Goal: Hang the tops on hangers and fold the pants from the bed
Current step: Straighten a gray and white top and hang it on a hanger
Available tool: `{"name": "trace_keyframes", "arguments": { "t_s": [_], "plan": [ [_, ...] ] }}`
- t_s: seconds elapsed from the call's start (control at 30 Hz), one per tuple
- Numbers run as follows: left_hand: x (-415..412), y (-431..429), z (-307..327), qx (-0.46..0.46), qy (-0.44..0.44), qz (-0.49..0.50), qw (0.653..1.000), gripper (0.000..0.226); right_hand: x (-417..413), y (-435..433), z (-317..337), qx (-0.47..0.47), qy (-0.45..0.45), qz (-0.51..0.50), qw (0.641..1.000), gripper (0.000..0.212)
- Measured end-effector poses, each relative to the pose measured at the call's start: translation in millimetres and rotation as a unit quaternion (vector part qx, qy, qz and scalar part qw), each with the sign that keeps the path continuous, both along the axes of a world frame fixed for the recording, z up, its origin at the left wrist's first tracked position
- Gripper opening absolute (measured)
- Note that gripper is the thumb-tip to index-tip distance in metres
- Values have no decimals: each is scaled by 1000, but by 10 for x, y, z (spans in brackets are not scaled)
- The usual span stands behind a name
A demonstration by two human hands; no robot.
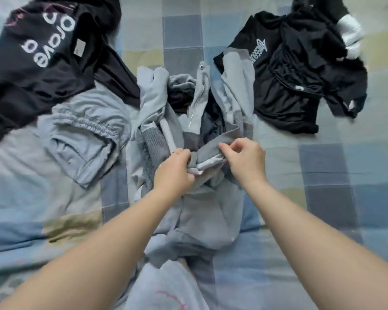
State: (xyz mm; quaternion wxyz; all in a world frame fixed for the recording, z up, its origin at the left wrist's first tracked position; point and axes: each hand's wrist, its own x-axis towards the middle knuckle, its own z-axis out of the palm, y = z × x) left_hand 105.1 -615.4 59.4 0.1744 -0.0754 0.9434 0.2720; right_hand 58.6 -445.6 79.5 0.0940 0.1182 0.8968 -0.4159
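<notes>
The grey zip jacket (pixel 208 215) lies crumpled in the middle of the bed (pixel 323 166), straight ahead of you, its front open and its zipper (pixel 197 97) running away from you. You hold it by the darker ribbed band (pixel 213 142). Your left hand (pixel 175 168) is closed round a bunch of cloth at one end of the band. Your right hand (pixel 244 157) pinches the band's upper edge between thumb and forefinger.

That pinch looks like the weak point. It takes only the edge, so a firm lift could pull the band free and let one side drop back into the heap. Your left hand seems to hold more than one layer. If it has caught the lining or the ribbed cuff (pixel 152 142) just beside it, the jacket would likely come up twisted and sit badly on a hanger.

Something dark (pixel 179 99) lies in the open front, and whether it belongs to the jacket cannot be told. If it is loose, it may ride up with the lift.

The grey pants (pixel 83 135) lie just left, touching the jacket's edge, and could be dragged askew. The black lettered top (pixel 43 52) is at far left and the black tee (pixel 285 86) at far right. No hanger shows, so you may need to free a hand while holding the jacket.
</notes>
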Motion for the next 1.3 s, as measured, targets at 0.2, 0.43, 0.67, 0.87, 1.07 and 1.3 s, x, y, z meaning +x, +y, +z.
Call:
{"name": "trace_keyframes", "arguments": {
  "t_s": [0.2,0.43,0.67,0.87,1.07,1.3],
  "plan": [
    [1479,608,810,42,-192,0,980,47,1352,550,720,-81,-91,-11,992,25],
    [2275,1155,1937,94,-184,-34,978,20,2452,1402,1852,-162,-169,49,971,57],
    [2317,1163,2879,67,-113,-85,988,19,2738,1577,2952,-35,-210,88,973,6],
    [2234,814,3428,64,14,-50,997,16,2640,1240,3648,-1,-71,108,992,24],
    [2180,95,4163,165,93,-17,982,15,2537,553,4271,-111,120,140,977,25],
    [2240,-483,5192,311,221,17,924,9,2529,-198,5439,-220,223,253,915,18]
  ]
}}
